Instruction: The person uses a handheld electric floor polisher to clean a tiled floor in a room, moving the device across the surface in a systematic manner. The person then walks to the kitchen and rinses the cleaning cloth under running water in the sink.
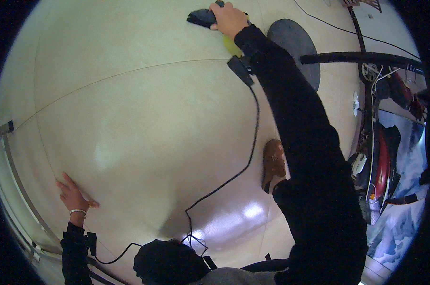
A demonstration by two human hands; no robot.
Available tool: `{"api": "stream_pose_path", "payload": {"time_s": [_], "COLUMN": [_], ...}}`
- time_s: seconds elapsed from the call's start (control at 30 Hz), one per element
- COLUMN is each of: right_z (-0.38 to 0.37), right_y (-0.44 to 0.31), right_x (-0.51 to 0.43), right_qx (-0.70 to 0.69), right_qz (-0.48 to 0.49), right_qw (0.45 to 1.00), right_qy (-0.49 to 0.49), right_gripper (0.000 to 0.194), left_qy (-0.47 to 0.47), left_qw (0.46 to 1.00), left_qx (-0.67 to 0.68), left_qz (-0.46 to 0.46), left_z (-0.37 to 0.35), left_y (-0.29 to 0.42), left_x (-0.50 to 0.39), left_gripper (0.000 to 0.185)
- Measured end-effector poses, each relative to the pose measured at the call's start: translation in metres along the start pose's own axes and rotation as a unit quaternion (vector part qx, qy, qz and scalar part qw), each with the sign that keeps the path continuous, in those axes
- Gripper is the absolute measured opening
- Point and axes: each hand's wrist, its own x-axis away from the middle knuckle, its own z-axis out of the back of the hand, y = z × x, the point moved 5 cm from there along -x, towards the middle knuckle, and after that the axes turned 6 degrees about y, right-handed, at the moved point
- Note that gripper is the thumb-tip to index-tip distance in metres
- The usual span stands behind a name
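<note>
My right hand [230,19] reaches far forward at the top of the view, its fingers closed around a dark object [202,17] with a blunt, tapered end. Its exact kind is not clear, as my hand covers much of it. Something yellow-green [232,45] shows just beneath that hand, partly hidden by my wrist. At the lower left, my left hand [73,196] has its fingers spread over the pale tiled floor [147,124] and holds nothing. Whether it presses on the floor cannot be told. A white band circles that wrist.
A dark grey disc [290,39] lies right of my right forearm, near a black bar [357,57]. A black cable [256,121] hangs from the box on my right wrist. A brown shoe [274,160], a metal frame [19,178] and a red two-wheeler [381,164] edge the floor.
</note>
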Motion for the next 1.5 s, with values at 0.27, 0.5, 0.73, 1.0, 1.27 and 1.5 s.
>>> {"api": "stream_pose_path", "payload": {"time_s": [0.27, 0.5, 0.73, 1.0, 1.27, 1.5], "right_z": [0.003, 0.010, 0.008, 0.013, 0.017, 0.005], "right_y": [-0.011, -0.013, -0.013, -0.010, -0.011, -0.005], "right_x": [0.001, 0.004, 0.004, 0.005, 0.007, -0.002], "right_qx": [-0.010, -0.007, 0.001, 0.000, -0.008, -0.003], "right_qz": [0.028, -0.003, -0.023, -0.043, -0.056, -0.022], "right_qw": [1.000, 1.000, 1.000, 0.999, 0.996, 1.000], "right_qy": [-0.004, 0.018, -0.016, 0.031, 0.066, -0.017], "right_gripper": [0.053, 0.051, 0.051, 0.049, 0.051, 0.052], "left_qy": [0.000, 0.009, 0.006, 0.023, 0.007, -0.028], "left_qw": [1.000, 1.000, 0.999, 0.999, 1.000, 0.999], "left_qx": [0.008, 0.024, 0.032, 0.020, 0.012, 0.007], "left_qz": [-0.015, 0.011, 0.012, -0.020, 0.001, 0.020], "left_z": [-0.001, -0.001, -0.006, -0.005, 0.010, 0.000], "left_y": [-0.002, -0.001, -0.004, -0.003, 0.001, -0.002], "left_x": [0.000, 0.000, -0.001, -0.003, 0.003, 0.001], "left_gripper": [0.178, 0.177, 0.178, 0.177, 0.177, 0.176]}}
